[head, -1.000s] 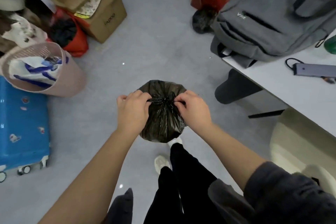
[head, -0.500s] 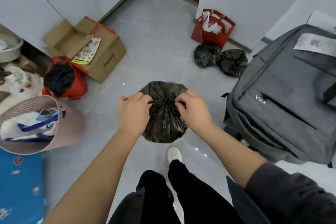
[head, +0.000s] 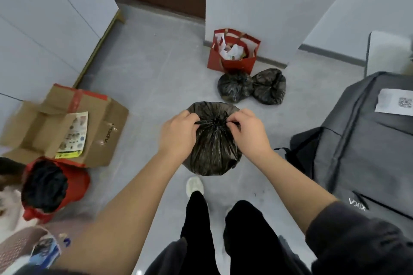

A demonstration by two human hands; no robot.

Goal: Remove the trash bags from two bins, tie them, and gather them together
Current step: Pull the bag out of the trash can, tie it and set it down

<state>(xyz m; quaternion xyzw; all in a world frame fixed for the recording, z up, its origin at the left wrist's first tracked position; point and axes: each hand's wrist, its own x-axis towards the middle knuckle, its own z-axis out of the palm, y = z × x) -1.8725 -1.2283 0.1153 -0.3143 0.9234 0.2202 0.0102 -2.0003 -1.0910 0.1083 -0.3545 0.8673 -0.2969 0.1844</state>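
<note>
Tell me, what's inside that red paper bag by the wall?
The red bag stands open, with crumpled white paper sticking out of its top. Anything deeper is hidden by that paper and the bag's walls. Two tied black bags lie on the floor in front of it.

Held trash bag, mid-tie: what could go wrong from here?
1. The left hand and right hand pinch only the thin gathered neck of the black trash bag, held off the floor; the film may tear or the knot slip.
2. It hangs above the white shoe, so a drop could land on that foot.
3. The two tied bags lie beyond; the grey backpack crowds the right side of the path.
</note>
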